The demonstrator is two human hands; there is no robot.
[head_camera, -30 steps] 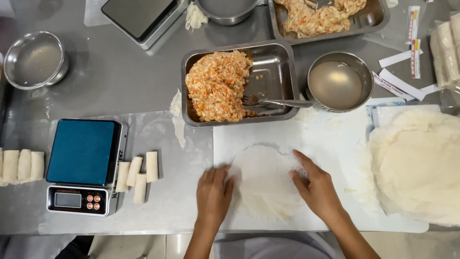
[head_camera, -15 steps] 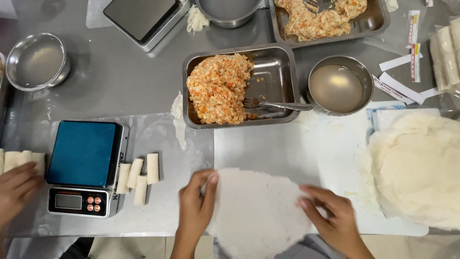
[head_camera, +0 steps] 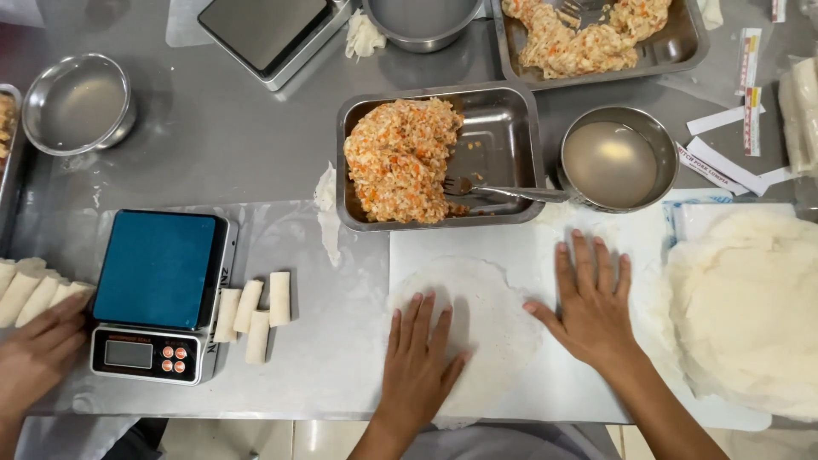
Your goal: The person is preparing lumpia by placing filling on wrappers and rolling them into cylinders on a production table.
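Stainless steel tabletop [head_camera: 213,145] is carrying a white cutting board [head_camera: 596,383] at the near edge. One round spring roll wrapper [head_camera: 477,315] is lying flat on that board. The left hand [head_camera: 417,362] is pressing on the wrapper's near-left part, palm down, fingers spread, grip released. The right hand [head_camera: 588,307] is resting flat on the board just beside the wrapper's right edge, its thumb touching or nearly touching the rim; its grip is likewise released, grasping nothing.

A stack of wrappers [head_camera: 750,307] is sitting to the right of the right hand. Beyond the board, a rectangular steel tray [head_camera: 511,128] is holding orange-flecked filling [head_camera: 400,158] in its left half, with a fork [head_camera: 503,192] lying across its right side. A steel bowl of cloudy liquid [head_camera: 615,162] is standing just beside the tray.

To the left, a blue-topped digital scale [head_camera: 158,294] is sitting on the tabletop, with four rolled spring rolls [head_camera: 256,311] beside it. Another person's hand [head_camera: 34,358] is reaching toward further rolls [head_camera: 30,285] at the far left edge.
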